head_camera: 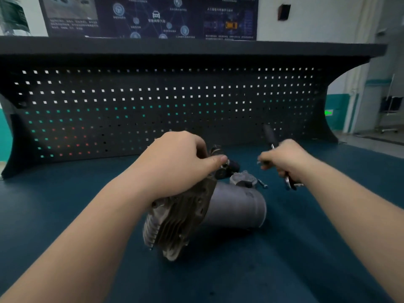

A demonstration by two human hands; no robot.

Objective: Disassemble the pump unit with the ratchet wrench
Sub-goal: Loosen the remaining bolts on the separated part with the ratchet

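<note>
The pump unit (209, 208) lies on its side on the dark blue bench mat (306, 248), in front of the black pegboard (166, 101). Its long axis runs left to right: the finned, grimy end (166, 228) points left and toward the camera, and the smooth grey cylinder (236, 206) points right. The left hand (175, 162) grips the top of the finned end, fingers curled over it and the thumb stretched toward a small black fitting (231, 166). To the right of the pump, held above the mat, the right hand (286, 160) clasps the ratchet wrench (275, 149); its dark handle points up toward the pegboard and its metal head sticks out below the fist. A loose bolt (262, 184) lies just right of the pump. The poster (153, 16) above the pegboard carries writing too blurred to read.
</note>
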